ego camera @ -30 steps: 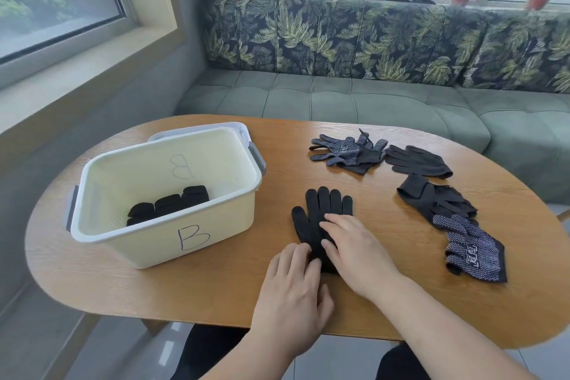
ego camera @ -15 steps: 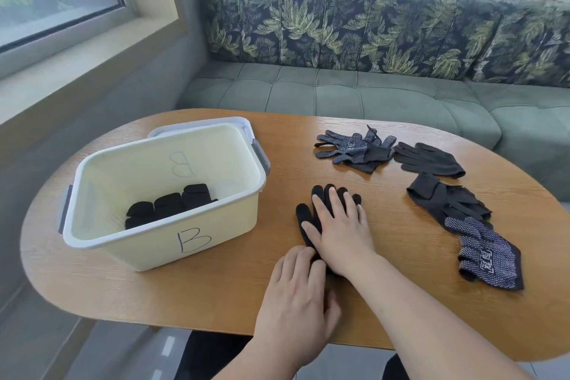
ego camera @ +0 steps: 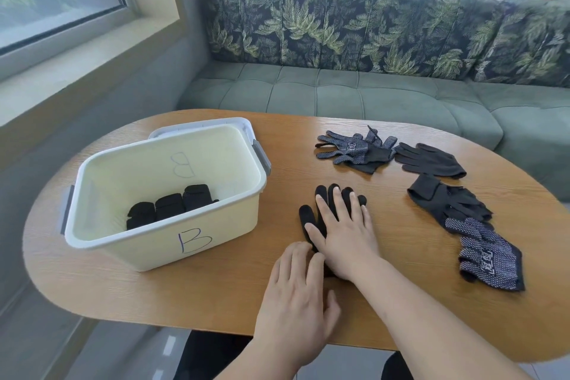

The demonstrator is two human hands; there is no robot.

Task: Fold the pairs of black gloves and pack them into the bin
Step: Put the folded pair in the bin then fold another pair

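Right hand (ego camera: 342, 234) has slid up the glove (ego camera: 307, 218), now flat over its fingers; left hand (ego camera: 296, 296), flat too, rests at the cuff. Smoothed beside the bin (ego camera: 160, 251), so folding looks next.

Black glove pair (ego camera: 306, 216) lies flat, fingers pointing away, beside a cream bin (ego camera: 234, 225) marked "B" holding three folded pairs (ego camera: 169, 206); more gloves (ego camera: 447, 203), some dotted, lie scattered to the right on the bench (ego camera: 216, 296).
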